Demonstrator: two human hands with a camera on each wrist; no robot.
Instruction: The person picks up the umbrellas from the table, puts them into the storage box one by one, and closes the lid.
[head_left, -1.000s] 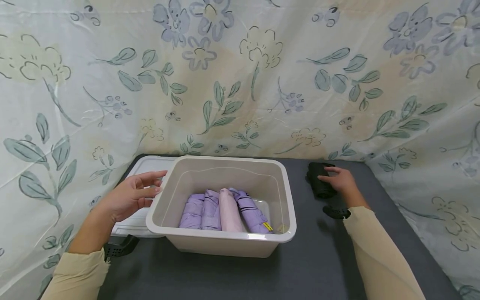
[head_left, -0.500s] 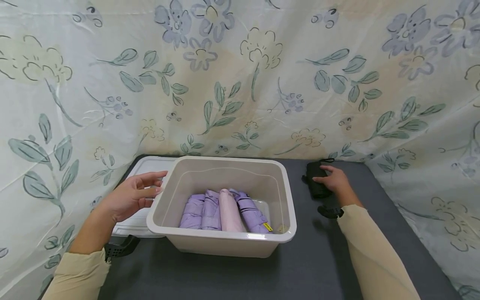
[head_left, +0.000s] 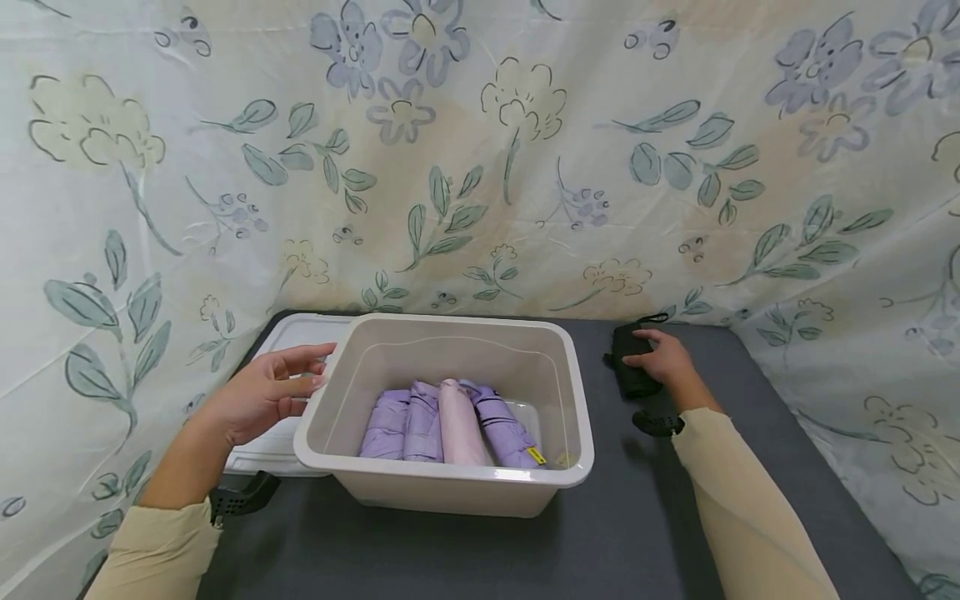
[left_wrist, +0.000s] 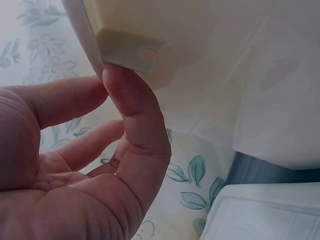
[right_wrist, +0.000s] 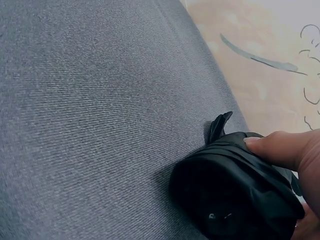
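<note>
A beige plastic bin (head_left: 442, 493) stands on the dark table, with several folded umbrellas side by side inside. Among them are a pink umbrella (head_left: 461, 423) and a purple umbrella (head_left: 506, 427) with a yellow tag. My left hand (head_left: 266, 392) pinches the bin's left rim; the left wrist view shows the fingertips meeting at that edge. To the right of the bin, a black folded umbrella (right_wrist: 230, 190) lies on the table, its wrist loop pointing toward the back. My right hand (head_left: 663, 362) grips it, thumb on top; the other fingers are mostly hidden.
A white lid (head_left: 262, 450) lies left of the bin, partly beneath my left hand and the bin's rim. Behind the grey table surface (head_left: 615, 533) hangs a floral curtain (head_left: 465, 167), which also closes off both sides.
My right hand has moved slightly left with the black umbrella, which has turned a little so its loop shows at the back. The left hand and bin have stayed put.
</note>
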